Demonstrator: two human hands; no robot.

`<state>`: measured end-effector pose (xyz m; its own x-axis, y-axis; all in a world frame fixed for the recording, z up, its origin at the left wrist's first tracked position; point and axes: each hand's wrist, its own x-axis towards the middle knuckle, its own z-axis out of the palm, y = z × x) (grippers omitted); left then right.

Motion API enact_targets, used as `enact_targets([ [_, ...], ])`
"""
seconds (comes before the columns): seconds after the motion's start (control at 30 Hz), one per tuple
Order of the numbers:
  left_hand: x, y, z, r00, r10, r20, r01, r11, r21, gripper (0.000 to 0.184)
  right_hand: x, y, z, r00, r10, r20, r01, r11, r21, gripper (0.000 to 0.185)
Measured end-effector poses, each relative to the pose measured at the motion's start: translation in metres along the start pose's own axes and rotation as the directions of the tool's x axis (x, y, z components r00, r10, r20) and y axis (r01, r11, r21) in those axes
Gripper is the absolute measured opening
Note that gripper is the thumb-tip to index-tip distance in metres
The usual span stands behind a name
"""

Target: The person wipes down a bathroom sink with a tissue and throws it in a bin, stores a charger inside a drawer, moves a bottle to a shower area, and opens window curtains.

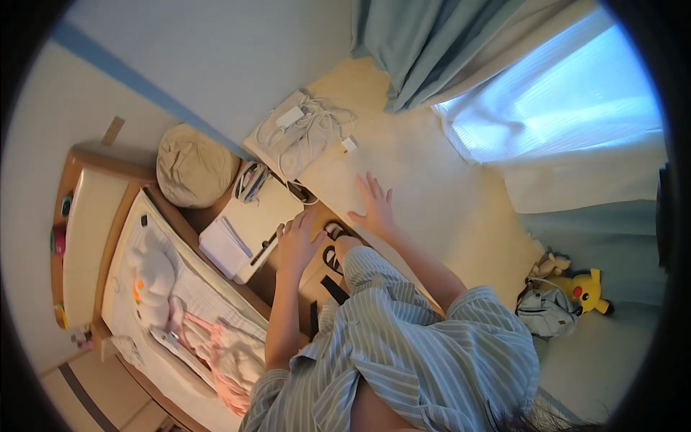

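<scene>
My left hand [296, 241] is raised with its fingers apart and holds nothing. It appears above the near edge of a small white-topped table [277, 209], close to a dark pen-like stick [264, 250] and a stack of white paper or notebooks [224, 246]. Over the cream-coloured surface by the window [432, 180], my right hand [374, 207] is spread wide with nothing in it. Beyond both hands lies a tangle of white cables [317, 119] with a white power strip or adapter [290, 117]. Whether either hand touches a surface, I cannot tell.
A bed [115, 302] at left carries a white plush toy [152, 277] and pink-and-white cloth [216, 338]. A beige round cushion [193, 165] sits at its head. Blue-grey curtains [425, 43] hang at the window. At right are a grey bag [547, 311] and a yellow plush toy [586, 289].
</scene>
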<state>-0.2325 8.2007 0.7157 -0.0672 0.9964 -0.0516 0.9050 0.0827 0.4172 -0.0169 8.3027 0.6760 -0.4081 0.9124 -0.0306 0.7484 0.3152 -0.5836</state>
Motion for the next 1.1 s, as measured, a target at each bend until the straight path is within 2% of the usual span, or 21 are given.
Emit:
enact_targets([
  [0.1,0.077,-0.031,0.003,0.984,-0.027,0.173,0.019,0.999,0.050,0.060,0.100,0.068,0.066,0.973,0.229,0.006,-0.229,0.973,0.018,0.095],
  [0.17,0.097,-0.066,0.030,0.969,-0.054,0.242,0.044,0.998,0.046,0.059,0.153,0.138,0.138,0.866,0.474,0.157,-0.496,0.782,0.376,0.099],
  [0.2,0.114,-0.088,0.045,0.956,-0.080,0.283,0.070,0.996,0.047,0.058,0.188,0.161,0.160,0.856,0.493,0.159,-0.513,0.766,0.387,0.099],
  [0.27,0.136,-0.120,0.068,0.930,-0.079,0.359,0.075,0.997,0.026,0.058,0.240,0.195,0.201,0.567,0.662,0.490,-0.814,0.360,0.456,0.101],
  [0.3,0.144,-0.139,0.079,0.909,-0.086,0.409,0.098,0.995,-0.009,0.057,0.259,0.204,0.228,0.550,0.676,0.491,-0.823,0.336,0.459,0.101],
  [0.37,0.168,-0.168,0.094,0.901,-0.066,0.429,0.065,0.998,0.018,0.056,0.294,0.225,0.269,0.695,0.714,0.082,-0.712,0.667,0.221,0.100],
  [0.5,0.194,-0.205,0.114,0.875,-0.104,0.473,0.116,0.993,0.004,0.053,0.335,0.212,0.314,0.569,0.820,0.061,-0.815,0.572,-0.088,0.096],
  [0.6,0.216,-0.217,0.120,0.898,-0.061,0.436,0.067,0.998,0.002,0.054,0.332,0.188,0.313,0.682,0.723,0.114,-0.642,0.665,-0.382,0.085],
  [0.63,0.219,-0.219,0.121,0.920,-0.011,0.392,0.011,1.000,0.001,0.054,0.326,0.187,0.323,0.679,0.725,0.116,-0.642,0.662,-0.385,0.085],
  [0.7,0.234,-0.215,0.121,0.922,0.012,0.388,0.027,0.995,-0.095,0.055,0.319,0.187,0.330,0.459,0.580,0.673,-0.684,0.714,-0.148,0.073],
  [0.73,0.241,-0.213,0.123,0.926,0.034,0.376,0.039,0.982,-0.184,0.055,0.300,0.173,0.320,0.506,0.483,0.715,-0.822,0.521,0.230,0.066],
  [0.77,0.242,-0.212,0.129,0.905,0.008,0.426,0.076,0.981,-0.180,0.061,0.270,0.148,0.304,0.583,0.393,0.712,-0.810,0.210,0.547,0.060],
  [0.8,0.238,-0.208,0.133,0.909,0.011,0.416,0.073,0.980,-0.185,0.061,0.252,0.117,0.274,0.669,0.324,0.668,-0.742,0.337,0.580,0.058],
  [0.83,0.234,-0.200,0.138,0.888,-0.081,0.453,0.297,0.852,-0.431,0.064,0.240,0.076,0.234,0.745,0.241,0.622,-0.653,0.456,0.605,0.056],
  [0.87,0.223,-0.196,0.141,0.847,-0.146,0.511,0.482,0.616,-0.623,0.067,0.220,0.042,0.209,0.802,0.169,0.573,-0.512,0.689,0.513,0.051],
  [0.9,0.215,-0.193,0.143,0.816,-0.069,0.573,0.553,0.378,-0.742,0.070,0.187,0.014,0.194,0.932,-0.001,0.363,-0.268,0.672,0.690,0.047],
  [0.93,0.214,-0.179,0.123,0.827,-0.066,0.558,0.538,0.376,-0.754,0.070,0.167,-0.018,0.165,0.856,-0.043,0.514,-0.355,0.674,0.648,0.046],
  [0.97,0.217,-0.158,0.091,0.738,0.012,0.675,0.673,0.057,-0.737,0.069,0.148,-0.045,0.139,0.756,-0.081,0.650,-0.434,0.682,0.589,0.044],
  [1.0,0.209,-0.143,0.066,0.649,0.137,0.748,0.754,-0.251,-0.607,0.069,0.119,-0.063,0.128,0.761,-0.087,0.643,-0.417,0.693,0.587,0.044],
  [1.03,0.195,-0.138,0.050,0.789,0.234,0.568,0.613,-0.352,-0.707,0.069,0.092,-0.077,0.116,0.776,-0.094,0.624,-0.417,0.665,0.619,0.042],
  [1.1,0.180,-0.140,0.007,0.850,0.276,0.448,0.526,-0.425,-0.737,0.068,0.054,-0.094,0.100,0.795,-0.122,0.594,-0.387,0.652,0.652,0.040],
])
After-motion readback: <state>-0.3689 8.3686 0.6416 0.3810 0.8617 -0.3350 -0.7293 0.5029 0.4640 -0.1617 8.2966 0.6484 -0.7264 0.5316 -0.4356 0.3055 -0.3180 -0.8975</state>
